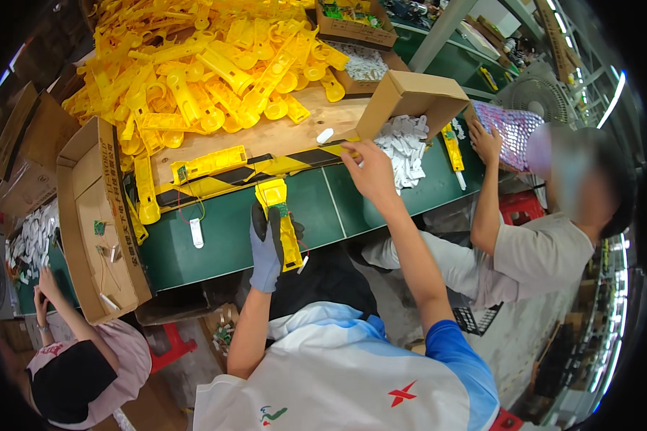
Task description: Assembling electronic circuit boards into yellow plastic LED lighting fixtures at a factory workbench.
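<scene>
Yellow housing (pixel 283 223) lengthwise, away from worker

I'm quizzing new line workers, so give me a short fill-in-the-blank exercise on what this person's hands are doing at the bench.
1. The left hand, in a grey ____, grips a yellow plastic housing.
2. The bare right hand reaches toward the pile of small ____ parts spilling from a tipped cardboard box.
3. The big heap of yellow housings lies on a ____ board.

Missing words: glove; white; wooden
</scene>
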{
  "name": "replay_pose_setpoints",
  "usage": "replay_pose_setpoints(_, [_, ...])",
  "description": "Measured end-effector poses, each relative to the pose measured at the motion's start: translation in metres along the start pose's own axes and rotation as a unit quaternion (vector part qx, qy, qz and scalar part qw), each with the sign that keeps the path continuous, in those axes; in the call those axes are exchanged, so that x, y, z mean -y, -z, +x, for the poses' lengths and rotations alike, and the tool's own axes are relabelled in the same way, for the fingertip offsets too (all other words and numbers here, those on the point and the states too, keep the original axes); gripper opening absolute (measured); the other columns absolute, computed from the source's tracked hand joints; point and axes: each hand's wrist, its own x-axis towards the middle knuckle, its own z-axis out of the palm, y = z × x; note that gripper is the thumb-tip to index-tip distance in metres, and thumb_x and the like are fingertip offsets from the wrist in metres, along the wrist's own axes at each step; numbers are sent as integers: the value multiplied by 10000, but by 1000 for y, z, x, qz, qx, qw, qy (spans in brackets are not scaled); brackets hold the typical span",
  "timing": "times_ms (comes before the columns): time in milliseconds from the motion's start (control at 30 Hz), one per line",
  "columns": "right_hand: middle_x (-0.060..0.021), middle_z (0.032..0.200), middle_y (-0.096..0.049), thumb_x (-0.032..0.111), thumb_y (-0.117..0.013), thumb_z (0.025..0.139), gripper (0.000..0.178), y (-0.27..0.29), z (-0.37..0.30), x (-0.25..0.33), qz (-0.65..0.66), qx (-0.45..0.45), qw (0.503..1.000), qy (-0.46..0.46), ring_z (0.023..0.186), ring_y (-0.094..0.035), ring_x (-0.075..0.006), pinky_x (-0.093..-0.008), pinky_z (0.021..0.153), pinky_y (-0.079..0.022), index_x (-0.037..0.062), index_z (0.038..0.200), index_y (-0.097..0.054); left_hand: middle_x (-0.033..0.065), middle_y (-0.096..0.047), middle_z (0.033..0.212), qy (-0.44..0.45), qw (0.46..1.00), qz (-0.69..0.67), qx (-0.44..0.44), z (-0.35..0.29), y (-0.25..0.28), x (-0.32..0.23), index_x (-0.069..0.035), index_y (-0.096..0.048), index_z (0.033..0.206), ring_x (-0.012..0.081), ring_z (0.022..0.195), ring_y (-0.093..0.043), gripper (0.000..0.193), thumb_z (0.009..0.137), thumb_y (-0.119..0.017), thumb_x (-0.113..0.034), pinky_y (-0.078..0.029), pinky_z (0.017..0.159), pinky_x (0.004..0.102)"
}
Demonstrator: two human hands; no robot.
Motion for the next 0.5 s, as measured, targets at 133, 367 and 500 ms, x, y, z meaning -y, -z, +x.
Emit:
replay_pose_setpoints(133, [-140, 984, -685, 203, -679, 880, 209, -14, 30, -18, -94, 4, 991, 92, 793, -676, -333, -400, 709, -536, 49, 1014, -718, 80, -618, 877, 13, 1000, 11, 14, 1, -3, -4, -72, -495, 1183, 192, 673, -673, 322, 997, -603, -311, -562, 579, 307])
replay_pose_setpoints(367, [-150, 1062, -683, 202, -686, 857, 198, 17, -23, -26, -219, 6, 975, 24, 1009, -639, -314, -431, 835, -518, 49, 972, -735, 85, -617, 873, -9, 999, 32, -1, -1, -8, -2, -76, -490, 1183, 188, 666, -665, 276, 1016, -562, -284, -548, 562, 310])
replay_pose_setpoints(500, [-140, 1168, -656, 244, -698, 860, 381, 7, -78, -17, -182, 19, 966, 181, 1134, -567, -347, -427, 968, -469, 17, 1164, -659, 77, -616, 875, -13, 998, 62, -1, -3, -5, -7, -72, -497, 1169, 183, 672, -671, 292, 1006, -572, -302, -556, 556, 311])
